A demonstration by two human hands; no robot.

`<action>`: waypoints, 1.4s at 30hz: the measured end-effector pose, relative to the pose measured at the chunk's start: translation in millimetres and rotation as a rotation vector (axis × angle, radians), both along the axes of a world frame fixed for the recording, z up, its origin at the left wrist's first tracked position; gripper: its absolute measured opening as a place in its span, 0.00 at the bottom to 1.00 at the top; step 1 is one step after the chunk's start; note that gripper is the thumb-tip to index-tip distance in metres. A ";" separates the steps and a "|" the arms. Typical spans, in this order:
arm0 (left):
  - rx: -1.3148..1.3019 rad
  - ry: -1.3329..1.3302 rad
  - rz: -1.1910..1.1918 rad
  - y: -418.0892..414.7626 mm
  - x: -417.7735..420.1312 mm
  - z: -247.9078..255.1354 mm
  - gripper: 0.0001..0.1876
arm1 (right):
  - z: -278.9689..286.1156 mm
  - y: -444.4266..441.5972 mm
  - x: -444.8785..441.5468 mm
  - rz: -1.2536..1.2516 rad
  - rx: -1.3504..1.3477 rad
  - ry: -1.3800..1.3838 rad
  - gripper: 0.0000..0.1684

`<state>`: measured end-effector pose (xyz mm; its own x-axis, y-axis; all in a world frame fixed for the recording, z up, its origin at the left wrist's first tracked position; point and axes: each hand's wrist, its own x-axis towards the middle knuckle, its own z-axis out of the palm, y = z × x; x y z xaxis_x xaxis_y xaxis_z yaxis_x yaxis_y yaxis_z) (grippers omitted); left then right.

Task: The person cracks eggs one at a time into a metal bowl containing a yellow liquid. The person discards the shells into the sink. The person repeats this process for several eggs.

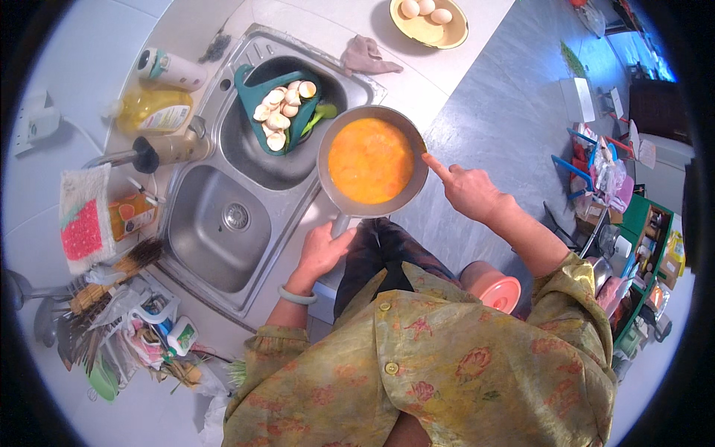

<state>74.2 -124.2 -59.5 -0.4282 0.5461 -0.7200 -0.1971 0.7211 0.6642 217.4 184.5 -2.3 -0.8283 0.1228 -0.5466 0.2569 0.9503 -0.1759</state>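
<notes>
A grey pan (420,146) holds orange-yellow beaten egg (371,161) and is held over the sink's front edge. My left hand (325,247) grips its short handle (341,224). At the pan's right rim, my right hand (469,189) has its index finger extended against the rim, the other fingers curled with nothing seen in them. Behind the pan, a green triangular strainer (249,92) full of cracked eggshells (277,120) sits in the far sink basin, with a green vegetable piece (322,113) beside it.
An empty basin (218,246) with a drain is nearer me. A cream bowl (429,34) of several eggs and a brown cloth (368,55) lie on the counter. Soap bottles (162,109) and a faucet (120,156) line the left wall. A pink lidded bin (499,293) stands on the floor.
</notes>
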 end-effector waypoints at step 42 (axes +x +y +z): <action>0.186 -0.120 0.354 -30.0 26.7 -8.7 0.23 | -74.3 240.8 -195.4 -0.259 0.252 0.669 0.10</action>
